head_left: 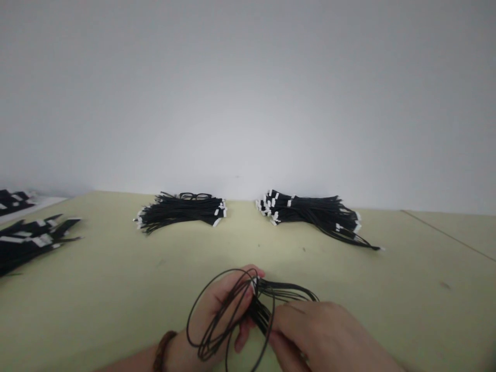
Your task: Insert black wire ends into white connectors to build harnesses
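A looped bundle of thin black cables (263,312) with a white connector (254,283) is held low in the middle of the head view. My left hand (222,305) pinches it near the connector, and several loose loops hang over that hand and wrist. To the right, my right hand (323,336) is closed on the cable strands, its fingertips partly hidden under its back. A brown bracelet (165,349) circles my left wrist.
Two piles of black cables with white connectors, one left of centre (180,212) and one right (313,214), lie near the wall. Glasses (196,196) rest behind the left pile. More cables (34,240) lie at the far left. A seam (445,232) crosses the tabletop (135,289).
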Available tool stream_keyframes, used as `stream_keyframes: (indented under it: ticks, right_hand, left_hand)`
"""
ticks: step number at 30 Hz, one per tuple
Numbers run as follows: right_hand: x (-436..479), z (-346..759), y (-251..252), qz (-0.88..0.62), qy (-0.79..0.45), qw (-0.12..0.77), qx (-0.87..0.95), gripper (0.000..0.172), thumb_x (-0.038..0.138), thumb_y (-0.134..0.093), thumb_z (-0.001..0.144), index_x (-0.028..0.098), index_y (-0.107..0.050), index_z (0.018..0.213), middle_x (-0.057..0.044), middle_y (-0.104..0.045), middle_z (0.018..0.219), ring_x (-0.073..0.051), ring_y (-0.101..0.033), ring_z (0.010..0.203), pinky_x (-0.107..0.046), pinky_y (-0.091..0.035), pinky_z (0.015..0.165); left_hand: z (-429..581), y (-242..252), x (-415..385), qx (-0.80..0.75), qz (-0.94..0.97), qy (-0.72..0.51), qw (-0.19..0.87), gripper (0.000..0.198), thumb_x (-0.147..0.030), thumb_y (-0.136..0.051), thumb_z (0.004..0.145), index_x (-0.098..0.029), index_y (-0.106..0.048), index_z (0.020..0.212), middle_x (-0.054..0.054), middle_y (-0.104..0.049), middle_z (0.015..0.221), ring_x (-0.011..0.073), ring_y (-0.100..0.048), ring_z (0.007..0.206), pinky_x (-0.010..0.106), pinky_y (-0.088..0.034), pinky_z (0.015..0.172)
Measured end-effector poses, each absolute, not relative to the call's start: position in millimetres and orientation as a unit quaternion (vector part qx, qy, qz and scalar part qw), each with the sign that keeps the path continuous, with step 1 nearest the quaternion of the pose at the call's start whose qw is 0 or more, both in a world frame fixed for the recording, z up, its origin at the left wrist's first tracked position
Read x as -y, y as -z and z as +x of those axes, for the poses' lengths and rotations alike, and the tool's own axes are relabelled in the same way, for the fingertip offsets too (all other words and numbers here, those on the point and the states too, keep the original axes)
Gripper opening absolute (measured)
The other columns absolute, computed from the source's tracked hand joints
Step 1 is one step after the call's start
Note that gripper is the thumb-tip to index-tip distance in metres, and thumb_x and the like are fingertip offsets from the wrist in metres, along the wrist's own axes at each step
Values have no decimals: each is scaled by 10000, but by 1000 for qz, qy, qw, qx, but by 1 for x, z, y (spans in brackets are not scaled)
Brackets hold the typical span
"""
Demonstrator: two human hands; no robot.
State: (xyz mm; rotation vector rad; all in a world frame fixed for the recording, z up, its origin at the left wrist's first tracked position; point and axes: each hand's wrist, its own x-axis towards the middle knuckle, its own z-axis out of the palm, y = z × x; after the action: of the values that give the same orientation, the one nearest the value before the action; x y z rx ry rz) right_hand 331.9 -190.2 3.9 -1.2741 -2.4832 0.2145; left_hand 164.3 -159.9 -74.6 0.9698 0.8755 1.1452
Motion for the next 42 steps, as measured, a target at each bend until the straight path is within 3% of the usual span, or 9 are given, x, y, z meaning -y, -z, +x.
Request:
stream_keyframes:
  ticks: [4,10,15,22,29,34,37,39,42]
  right_hand:
    - [185,339,-25,-514,-198,148,821,200,47,-507,738,205,-574,635,38,-611,617,-117,-539,511,-199,-337,457]
    - [169,362,-46,-463,-609,162,623,178,100,-449,680,173,-558,801,51,-588,559,-68,-501,442,-155,-382,444]
    - [171,361,-41,-453,-588,150,653,193,69,-413,669,181,-536,767,36,-640,587,-74,-546,480,-142,-344,450]
    - [185,351,-37,-491,-240,133,827,241,-3,-470,658,207,-587,644,59,-522,528,-96,-447,483,-181,-290,455]
    - [158,383,-52,-322,-661,184,652,181,198,-504,769,154,-679,788,-1,-561,635,-90,-488,526,-209,-379,528]
    - [138,395,-54,-299,-527,434,667,211,391,-598,838,211,-656,743,-3,-508,714,-139,-474,654,-276,-419,623]
    - [139,397,-64,-301,-467,626,547,125,287,-534,870,264,-620,782,25,-476,726,-119,-467,621,-273,-444,639]
    - [145,399,-73,-306,-469,666,492,141,224,-498,871,258,-615,799,59,-421,626,-63,-316,436,-205,-376,478]
    - [157,395,-76,-323,-551,583,502,102,300,-573,834,222,-582,768,73,-475,555,-23,-200,335,-168,-212,345]
  left_hand:
    - [168,68,160,-386,444,-511,626,398,-459,-719,708,-179,-661,985,20,-618,717,43,-417,329,159,-300,280]
    - [170,66,160,-373,421,-521,642,388,-422,-743,699,-189,-657,998,-28,-565,575,40,-388,310,153,-289,284]
    - [167,64,160,-375,431,-503,648,407,-426,-732,713,-175,-650,1023,-50,-486,521,57,-401,330,157,-301,296]
    - [170,53,162,-396,421,-514,634,392,-422,-722,727,-177,-662,1026,-50,-495,505,56,-396,359,156,-304,335]
    - [167,47,165,-357,463,-476,657,357,-422,-691,757,-181,-664,1018,-38,-523,542,57,-418,365,152,-326,338]
    - [170,39,166,-334,481,-468,662,377,-481,-662,762,-189,-663,1001,-29,-518,599,47,-392,379,145,-315,329]
    - [173,42,165,-351,467,-490,647,387,-486,-683,739,-175,-662,967,-30,-501,588,48,-377,372,157,-295,320]
    - [173,44,165,-369,456,-493,642,366,-457,-686,750,-179,-656,986,-36,-493,559,50,-382,372,157,-284,329]
    - [173,47,164,-372,433,-500,651,335,-429,-688,761,-193,-655,996,-43,-499,557,44,-388,373,147,-295,341]
